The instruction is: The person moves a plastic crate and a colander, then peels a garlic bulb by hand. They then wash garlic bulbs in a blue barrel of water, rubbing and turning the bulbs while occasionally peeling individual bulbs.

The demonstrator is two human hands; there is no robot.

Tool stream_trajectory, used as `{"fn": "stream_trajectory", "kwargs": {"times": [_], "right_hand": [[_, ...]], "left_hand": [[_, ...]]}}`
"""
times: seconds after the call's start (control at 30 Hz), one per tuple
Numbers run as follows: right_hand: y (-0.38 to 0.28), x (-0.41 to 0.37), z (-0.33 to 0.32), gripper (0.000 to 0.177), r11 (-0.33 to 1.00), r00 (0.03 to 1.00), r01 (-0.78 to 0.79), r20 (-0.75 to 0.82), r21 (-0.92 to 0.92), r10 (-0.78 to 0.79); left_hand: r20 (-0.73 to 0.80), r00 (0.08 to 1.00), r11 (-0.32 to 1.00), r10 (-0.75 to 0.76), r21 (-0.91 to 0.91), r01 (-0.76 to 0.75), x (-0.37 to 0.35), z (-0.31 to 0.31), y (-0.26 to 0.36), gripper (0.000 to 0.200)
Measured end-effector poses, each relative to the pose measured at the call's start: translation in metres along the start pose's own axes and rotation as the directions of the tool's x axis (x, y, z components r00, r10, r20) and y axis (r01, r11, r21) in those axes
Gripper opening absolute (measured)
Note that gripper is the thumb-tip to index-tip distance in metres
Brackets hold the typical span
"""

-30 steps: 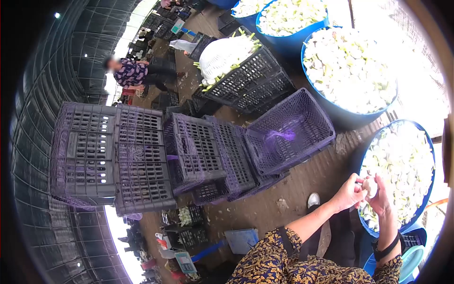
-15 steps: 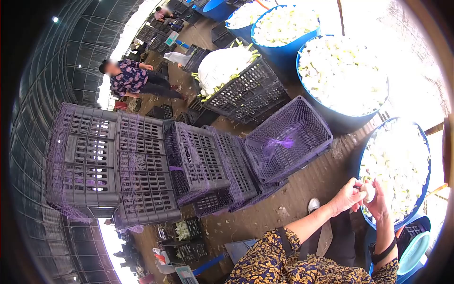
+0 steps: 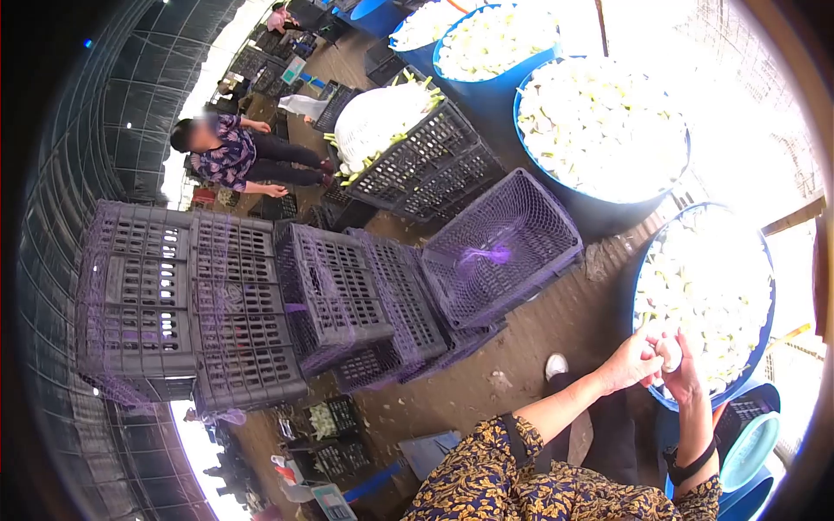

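Observation:
Both hands meet over the near edge of a blue barrel [image 3: 641, 286] filled with pale white-and-green pieces. My left hand [image 3: 627, 363] comes in from the left, its fingers closed and touching a small round whitish bulb [image 3: 670, 352] that looks like garlic. Around the bulb's other side, the fingers of my right hand [image 3: 688, 375] are curled. A dark band sits on the right wrist. Whether anything else is pinched in the left fingertips is too small to tell.
Stacked black crates [image 3: 234, 304] wrapped in purple netting stand left, with an open net-lined crate [image 3: 504, 252] beside them. More filled barrels [image 3: 608, 130] line the back. A black crate [image 3: 426, 165] holds a white sack and green stalks. Another person [image 3: 234, 152] stands farther off.
The view has shifted a little, so the surroundings sit farther left. My hands remain together at the bulb. The other person's arms have moved outward from the body.

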State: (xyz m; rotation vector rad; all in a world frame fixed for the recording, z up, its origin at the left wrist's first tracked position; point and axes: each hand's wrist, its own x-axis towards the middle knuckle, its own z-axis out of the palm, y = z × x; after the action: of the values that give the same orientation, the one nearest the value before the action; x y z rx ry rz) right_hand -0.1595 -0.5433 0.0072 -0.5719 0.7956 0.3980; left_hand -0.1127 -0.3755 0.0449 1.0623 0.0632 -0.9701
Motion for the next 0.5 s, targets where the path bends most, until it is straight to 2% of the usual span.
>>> {"fn": "stream_trajectory", "kwargs": {"times": [0.07, 0.13, 0.17, 0.2, 0.33, 0.4, 0.43, 0.47, 0.5], "right_hand": [[-0.010, -0.003, -0.005, 0.046, 1.000, 0.999, 0.005, -0.043, -0.021, -0.006], [-0.023, -0.011, 0.001, 0.046, 0.995, 1.000, -0.020, 0.010, -0.102, 0.021], [-0.027, -0.010, 0.000, 0.046, 0.994, 1.000, -0.017, 0.013, -0.108, 0.019], [-0.030, -0.009, 0.000, 0.047, 0.994, 1.000, -0.013, 0.019, -0.112, 0.016], [-0.039, 0.000, -0.002, 0.047, 0.993, 0.997, -0.078, 0.016, -0.091, 0.080], [-0.039, 0.006, -0.008, 0.045, 0.994, 0.988, -0.058, 0.135, -0.091, 0.070], [-0.042, 0.007, -0.010, 0.041, 0.988, 0.979, -0.061, 0.184, -0.140, 0.086], [-0.041, 0.009, -0.011, 0.041, 0.989, 0.978, -0.058, 0.189, -0.136, 0.083], [-0.039, 0.010, -0.012, 0.041, 0.988, 0.992, -0.027, 0.115, -0.149, 0.044]], "left_hand": [[-0.004, 1.000, 0.999, 0.007, 0.033, -0.007, 0.008, 0.008, -0.007, 0.041], [-0.013, 0.996, 0.989, 0.084, 0.121, -0.082, 0.014, 0.016, -0.008, 0.052], [-0.004, 0.999, 0.995, 0.044, 0.095, -0.043, 0.020, 0.015, -0.016, 0.060], [-0.008, 0.999, 0.995, 0.050, 0.087, -0.049, 0.022, 0.017, -0.017, 0.060], [-0.041, 0.997, 0.997, 0.069, 0.036, -0.068, 0.027, 0.016, -0.017, 0.051], [-0.046, 0.997, 0.997, 0.058, 0.050, -0.056, 0.028, 0.015, -0.015, 0.046], [-0.073, 0.997, 1.000, -0.004, -0.002, 0.004, 0.029, 0.015, -0.014, 0.042], [-0.096, 0.993, 0.997, -0.068, -0.052, 0.063, 0.032, 0.014, -0.012, 0.037], [-0.119, 0.991, 0.997, -0.058, -0.051, 0.052, 0.032, 0.014, -0.016, 0.033]]}}
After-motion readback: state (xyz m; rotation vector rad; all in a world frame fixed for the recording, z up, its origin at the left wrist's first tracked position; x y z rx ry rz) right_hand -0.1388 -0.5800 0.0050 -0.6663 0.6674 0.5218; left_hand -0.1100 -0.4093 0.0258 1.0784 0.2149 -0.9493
